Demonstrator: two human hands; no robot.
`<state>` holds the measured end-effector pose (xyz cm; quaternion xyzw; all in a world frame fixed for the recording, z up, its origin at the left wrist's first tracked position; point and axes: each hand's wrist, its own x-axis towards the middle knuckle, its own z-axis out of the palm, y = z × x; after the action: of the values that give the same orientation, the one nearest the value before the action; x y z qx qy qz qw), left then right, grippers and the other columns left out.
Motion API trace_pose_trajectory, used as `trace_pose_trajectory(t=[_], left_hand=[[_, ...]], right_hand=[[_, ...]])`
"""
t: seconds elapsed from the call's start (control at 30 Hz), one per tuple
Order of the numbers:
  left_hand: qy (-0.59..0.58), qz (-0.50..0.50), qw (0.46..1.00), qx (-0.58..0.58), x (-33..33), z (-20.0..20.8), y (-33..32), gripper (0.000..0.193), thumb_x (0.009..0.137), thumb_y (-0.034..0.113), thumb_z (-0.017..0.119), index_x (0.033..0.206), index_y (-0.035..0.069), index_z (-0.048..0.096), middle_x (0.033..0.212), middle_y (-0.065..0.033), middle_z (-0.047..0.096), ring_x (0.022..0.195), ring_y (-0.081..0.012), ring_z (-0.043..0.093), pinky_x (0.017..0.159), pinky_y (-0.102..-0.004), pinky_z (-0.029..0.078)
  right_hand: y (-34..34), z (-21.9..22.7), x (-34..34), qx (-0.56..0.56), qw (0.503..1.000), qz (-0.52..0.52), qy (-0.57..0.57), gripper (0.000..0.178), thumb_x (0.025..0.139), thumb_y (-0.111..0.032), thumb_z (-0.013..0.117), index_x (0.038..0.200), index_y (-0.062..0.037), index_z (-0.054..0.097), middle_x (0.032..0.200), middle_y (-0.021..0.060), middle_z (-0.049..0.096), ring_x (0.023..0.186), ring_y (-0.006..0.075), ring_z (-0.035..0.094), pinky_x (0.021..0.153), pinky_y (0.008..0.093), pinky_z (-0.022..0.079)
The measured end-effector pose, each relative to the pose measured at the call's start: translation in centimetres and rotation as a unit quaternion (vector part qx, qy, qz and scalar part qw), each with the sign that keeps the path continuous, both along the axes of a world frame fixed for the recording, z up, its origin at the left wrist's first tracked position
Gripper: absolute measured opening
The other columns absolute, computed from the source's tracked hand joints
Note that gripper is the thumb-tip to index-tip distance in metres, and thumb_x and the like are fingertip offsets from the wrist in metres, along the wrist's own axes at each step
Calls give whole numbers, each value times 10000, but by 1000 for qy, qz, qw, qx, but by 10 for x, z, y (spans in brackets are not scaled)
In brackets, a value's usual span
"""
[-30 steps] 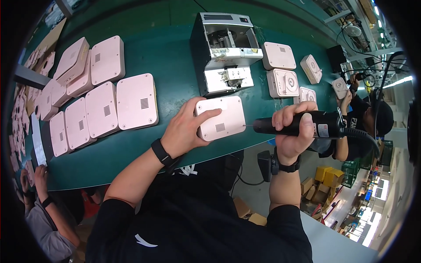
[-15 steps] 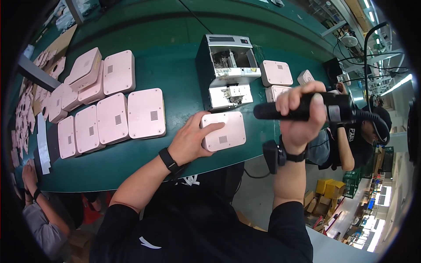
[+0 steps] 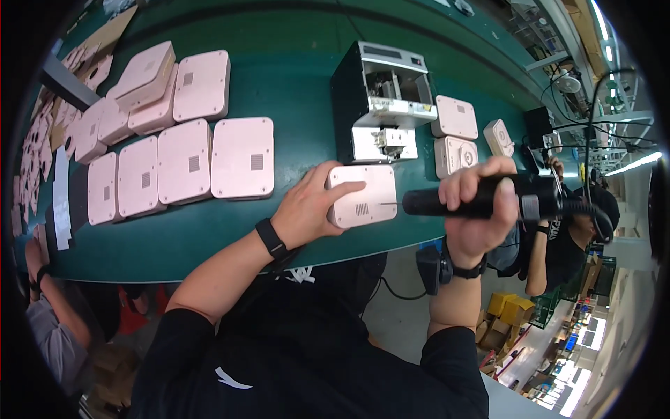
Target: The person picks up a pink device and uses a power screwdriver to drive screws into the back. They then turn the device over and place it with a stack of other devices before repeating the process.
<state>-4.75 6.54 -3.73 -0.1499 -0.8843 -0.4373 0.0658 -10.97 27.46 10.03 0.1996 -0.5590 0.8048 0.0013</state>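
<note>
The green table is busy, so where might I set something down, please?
Bare table shows between the left pink boxes and the machine, and between the nearest box row and the near edge, left of the left hand. It is crowded far left, with loose pink parts, and right of the machine, with more boxes.

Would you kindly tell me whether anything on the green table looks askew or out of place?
One pink box at the back left rests askew on top of another box; it looks odd because the front row of boxes stands side by side, unstacked.
</note>
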Motion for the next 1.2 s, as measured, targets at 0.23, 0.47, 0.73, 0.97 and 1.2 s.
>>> trace_pose_trajectory(t=[0.23, 0.47, 0.73, 0.97, 1.2], left_hand=[[-2, 5, 1000, 6, -5, 0, 2, 762, 583, 158, 888, 1290, 236, 615, 1324, -160, 461, 1206, -371, 521, 995, -418, 494], [-2, -2, 1000, 1, -5, -2, 4, 764, 575, 143, 890, 1284, 238, 624, 1328, -163, 460, 1217, -373, 513, 1000, -423, 494], [-12, 2, 1000, 1, -8, 0, 3, 777, 563, 131, 895, 1287, 234, 630, 1326, -170, 461, 1221, -373, 506, 1007, -423, 490], [-10, 6, 1000, -3, -5, 4, 3, 787, 564, 148, 896, 1298, 232, 626, 1301, -165, 468, 1203, -368, 511, 1006, -422, 488], [13, 0, 1000, 5, -6, 2, 6, 792, 566, 164, 895, 1305, 237, 621, 1299, -153, 463, 1197, -361, 509, 994, -414, 494]], right_hand=[[1, -5, 25, 26, 998, 27, 41, 316, 940, -353, 535, 1028, -61, 449, 711, 66, 502, 538, 166, 480, 559, 333, 435], [-2, -29, 31, 37, 999, -7, 29, 370, 897, -382, 608, 992, -68, 435, 679, 64, 504, 520, 166, 480, 523, 326, 435], [-9, -27, 32, 37, 999, 1, 31, 389, 881, -391, 635, 983, -73, 437, 664, 61, 502, 516, 162, 480, 507, 320, 429], [-10, 7, -6, -21, 995, 54, 85, 334, 925, -366, 584, 998, -64, 462, 667, 55, 495, 521, 171, 474, 532, 326, 429], [-28, 0, -61, 47, 991, -94, 76, 230, 980, -307, 496, 1007, -79, 505, 684, 47, 481, 545, 174, 465, 578, 343, 427]])
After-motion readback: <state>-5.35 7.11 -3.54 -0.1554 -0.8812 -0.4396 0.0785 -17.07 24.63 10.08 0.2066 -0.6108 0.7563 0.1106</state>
